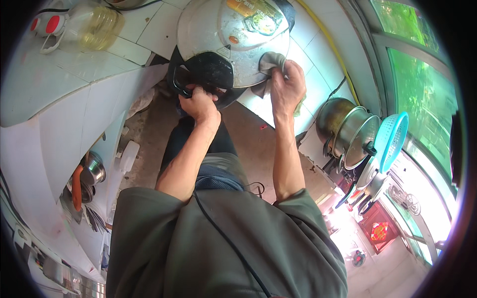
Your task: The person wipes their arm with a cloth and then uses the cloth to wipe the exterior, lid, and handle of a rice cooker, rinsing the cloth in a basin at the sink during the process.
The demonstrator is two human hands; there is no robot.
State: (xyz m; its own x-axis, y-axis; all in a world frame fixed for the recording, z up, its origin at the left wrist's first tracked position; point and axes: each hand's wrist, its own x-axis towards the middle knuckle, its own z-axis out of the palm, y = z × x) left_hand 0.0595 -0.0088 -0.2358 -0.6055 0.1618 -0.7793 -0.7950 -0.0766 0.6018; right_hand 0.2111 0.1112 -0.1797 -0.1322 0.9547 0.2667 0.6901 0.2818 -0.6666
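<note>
Before me is a round metal-lidded kitchen appliance (205,31), seemingly an electric griddle, tilted at the counter's edge. A picture sticker (261,20) with writing covers part of its stained lid. My left hand (200,104) is closed around the black plastic handle (174,80) at the near side. In my right hand (290,87) a grey cloth (272,62) is bunched and pressed against the lid's right rim. Part of the cloth hangs below my fingers. The appliance's underside is mostly hidden.
Stacked metal pots (335,123) and a turquoise plastic colander (394,141) stand to the right, by the window. An oil bottle (93,28) lies or stands at the upper left on the tiled counter (123,52). A yellow hose (335,48) runs along the right wall.
</note>
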